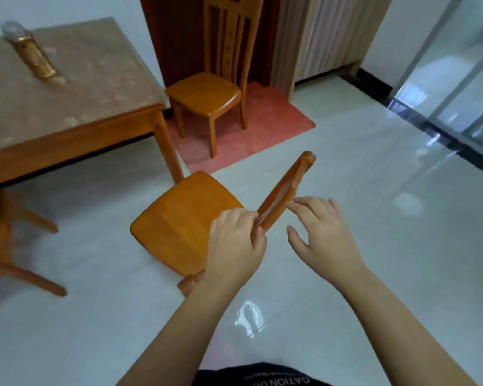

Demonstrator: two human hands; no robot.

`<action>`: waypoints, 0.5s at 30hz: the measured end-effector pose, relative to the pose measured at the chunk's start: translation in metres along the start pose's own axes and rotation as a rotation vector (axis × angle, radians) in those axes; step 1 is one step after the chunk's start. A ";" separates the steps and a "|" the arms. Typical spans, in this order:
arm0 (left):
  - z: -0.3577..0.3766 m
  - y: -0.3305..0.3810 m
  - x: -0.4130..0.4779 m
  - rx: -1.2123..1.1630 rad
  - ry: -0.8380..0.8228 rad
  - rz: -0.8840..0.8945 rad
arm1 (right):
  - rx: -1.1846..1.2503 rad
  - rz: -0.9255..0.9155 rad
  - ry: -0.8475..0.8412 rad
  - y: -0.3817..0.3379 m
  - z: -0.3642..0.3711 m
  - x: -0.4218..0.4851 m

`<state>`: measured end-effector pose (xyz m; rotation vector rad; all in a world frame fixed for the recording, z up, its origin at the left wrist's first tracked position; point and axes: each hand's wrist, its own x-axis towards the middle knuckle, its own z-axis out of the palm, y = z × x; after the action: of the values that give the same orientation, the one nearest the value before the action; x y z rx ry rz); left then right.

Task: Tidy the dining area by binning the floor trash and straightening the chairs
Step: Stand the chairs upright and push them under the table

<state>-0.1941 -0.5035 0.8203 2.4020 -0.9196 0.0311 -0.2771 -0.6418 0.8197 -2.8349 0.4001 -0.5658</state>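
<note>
An orange wooden chair (179, 218) stands on the tiled floor just in front of me, its seat turned toward the table corner. My left hand (232, 243) grips the near end of the chair's top rail (287, 188). My right hand (321, 232) hovers beside the rail with fingers spread, its fingertips touching or nearly touching the back face. A second matching chair (209, 93) stands upright on a red mat by the dark door. Part of a third chair (9, 246) shows under the table at the left. No floor trash is visible.
A wooden dining table (76, 140) with a beige patterned cover fills the upper left, a gold bottle (34, 57) standing on it. The red mat (251, 135) lies by the door. Glass sliding doors (452, 87) with a dark threshold run along the right. Glossy white tiles (374, 218) stretch around.
</note>
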 end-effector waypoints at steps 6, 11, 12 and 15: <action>0.011 -0.001 0.006 -0.035 -0.013 -0.184 | 0.040 -0.174 -0.141 0.013 0.012 0.027; 0.018 -0.005 0.013 -0.171 -0.021 -0.317 | 0.051 -0.277 -0.265 0.019 0.022 0.048; 0.020 -0.007 0.013 -0.185 -0.022 -0.336 | 0.043 -0.304 -0.282 0.019 0.024 0.053; 0.025 -0.012 0.012 -0.225 -0.016 -0.405 | 0.025 -0.371 -0.354 0.019 0.029 0.069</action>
<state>-0.1818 -0.5162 0.7960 2.3310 -0.4042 -0.2315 -0.2077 -0.6759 0.8119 -2.9158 -0.1978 -0.1163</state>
